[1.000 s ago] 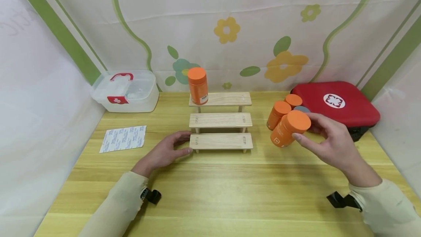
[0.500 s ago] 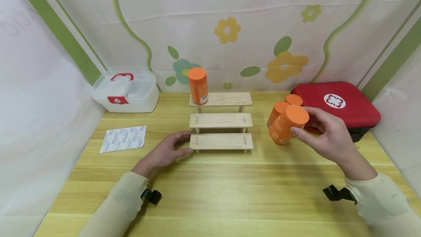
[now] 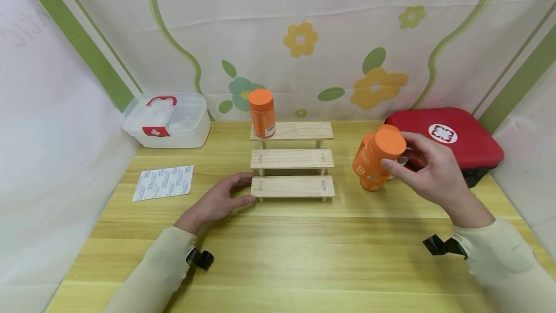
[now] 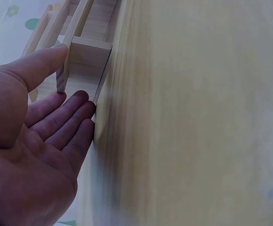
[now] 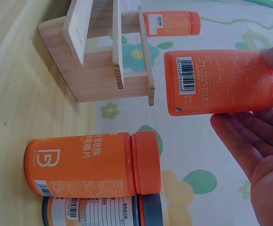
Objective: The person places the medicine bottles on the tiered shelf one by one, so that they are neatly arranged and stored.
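My right hand point(image 3: 438, 173) pinches the cap end of an orange pill bottle point(image 3: 377, 152) between thumb and fingers. In the right wrist view this bottle point(image 5: 221, 82) hangs clear of the table, barcode showing. Below it stand another orange bottle point(image 5: 79, 165) and a dark-capped bottle point(image 5: 103, 209); in the head view the held bottle partly hides them. My left hand point(image 3: 219, 201) rests at the left end of a three-tier wooden stand point(image 3: 292, 187), thumb point(image 4: 46, 63) touching the lowest tier's edge, fingers extended by its side. One orange bottle point(image 3: 262, 120) stands on the top tier's left end.
A red first-aid case point(image 3: 456, 144) lies at the back right. At the back left sits a clear plastic first-aid box point(image 3: 184, 129), with a printed blister sheet point(image 3: 162, 183) in front. A flowered cloth wall point(image 3: 243, 23) closes off the back of the wooden table point(image 3: 295, 250).
My right hand has lifted the orange bottle and shifted it slightly left, over the other bottles. My left hand and the stand have stayed put.
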`<state>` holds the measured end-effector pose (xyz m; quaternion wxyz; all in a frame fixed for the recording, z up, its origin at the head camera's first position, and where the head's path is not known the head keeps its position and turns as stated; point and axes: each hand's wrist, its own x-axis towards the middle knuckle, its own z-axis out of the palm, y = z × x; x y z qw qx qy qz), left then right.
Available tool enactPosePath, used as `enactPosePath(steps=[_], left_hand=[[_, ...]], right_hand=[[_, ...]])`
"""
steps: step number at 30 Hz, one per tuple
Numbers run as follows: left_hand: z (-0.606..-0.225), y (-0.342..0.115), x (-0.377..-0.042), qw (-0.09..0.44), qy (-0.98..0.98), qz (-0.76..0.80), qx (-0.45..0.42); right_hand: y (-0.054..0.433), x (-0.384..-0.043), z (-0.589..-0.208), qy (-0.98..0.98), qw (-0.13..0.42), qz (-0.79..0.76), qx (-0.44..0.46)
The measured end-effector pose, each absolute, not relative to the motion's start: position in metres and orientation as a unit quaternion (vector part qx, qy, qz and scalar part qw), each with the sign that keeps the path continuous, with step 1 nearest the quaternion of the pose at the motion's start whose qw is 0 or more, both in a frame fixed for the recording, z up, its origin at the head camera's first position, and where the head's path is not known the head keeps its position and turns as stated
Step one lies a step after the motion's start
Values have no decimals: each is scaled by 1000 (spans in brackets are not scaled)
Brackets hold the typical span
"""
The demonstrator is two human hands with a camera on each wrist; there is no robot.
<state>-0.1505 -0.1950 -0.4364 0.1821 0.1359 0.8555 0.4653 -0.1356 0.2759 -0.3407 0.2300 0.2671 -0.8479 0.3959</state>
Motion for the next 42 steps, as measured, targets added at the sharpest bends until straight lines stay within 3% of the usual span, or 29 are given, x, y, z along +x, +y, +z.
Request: enactPosePath(steps=[12, 42], left_hand=[[-437, -195, -151, 181, 853, 471, 133], [-437, -195, -151, 181, 855, 467, 136]], right_hand=[[267, -154, -344, -823, 232, 428, 292], [240, -178, -338, -844, 188, 431, 258]])
